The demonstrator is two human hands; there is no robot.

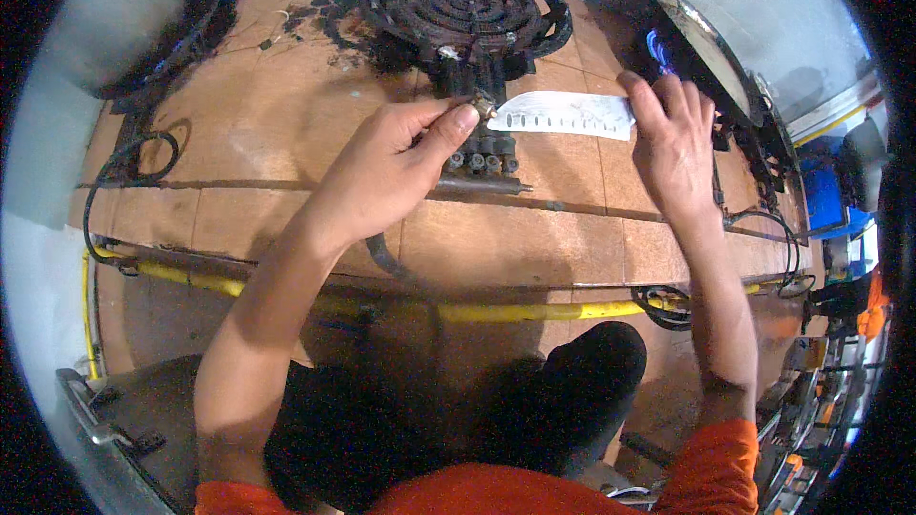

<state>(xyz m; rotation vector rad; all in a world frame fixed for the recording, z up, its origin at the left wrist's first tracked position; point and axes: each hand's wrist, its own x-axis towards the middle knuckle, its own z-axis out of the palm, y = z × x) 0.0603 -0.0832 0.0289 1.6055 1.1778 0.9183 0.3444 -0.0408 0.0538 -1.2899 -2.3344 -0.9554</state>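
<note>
Metal fitting (484, 109), small, upper centre of the frame: pinched between thumb and forefinger of the left hand (405, 157). Knife (566, 115), pale-bladed, right of it: rear end gripped in the right hand (673, 133), tip at the fitting, contact unclear to me. Burner (468, 0), black, ringed, top centre. Handling, I judge: fitting braced firmly, tip moved lightly, thumb clear.

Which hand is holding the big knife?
The right hand: it grips the knife at its wide end, while the left hand pinches a small metal piece by the tip.
</note>
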